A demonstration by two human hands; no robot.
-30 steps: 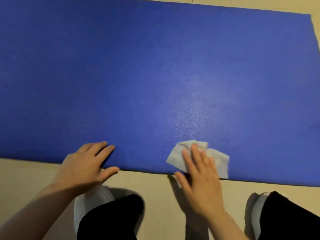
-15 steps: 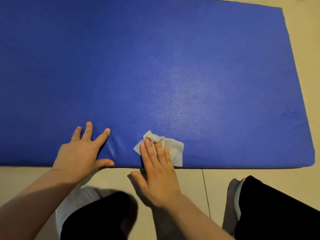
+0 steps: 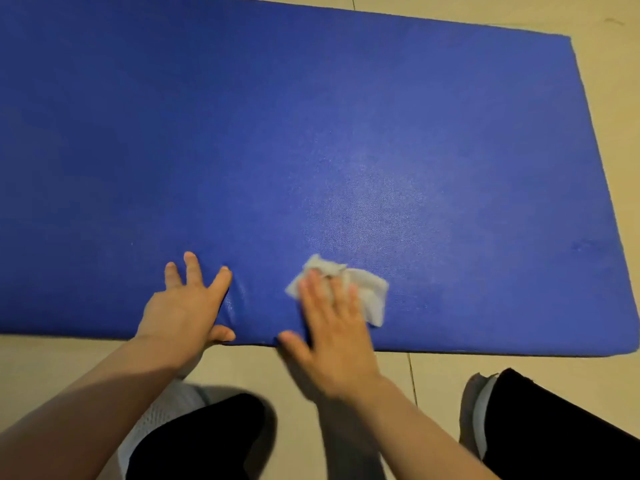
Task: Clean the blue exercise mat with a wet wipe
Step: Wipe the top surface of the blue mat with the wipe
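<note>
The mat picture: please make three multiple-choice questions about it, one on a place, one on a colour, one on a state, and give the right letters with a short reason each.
1. Where does the wipe lie?
A. on the mat near its close edge
B. on the floor beside the mat
C. at the far corner of the mat

2. What colour is the mat?
A. green
B. blue
C. red

3. How is the right hand placed on the wipe?
A. fingers straight, pressing it flat
B. curled in a fist around it
C. lifted well above it

Answers:
1. A, the wipe rests on the mat close to the edge nearest the person, not on the floor.
2. B, the whole mat surface is blue.
3. A, the right hand lies with straight fingers over the wipe, while the left hand presses flat on the mat beside it.
</note>
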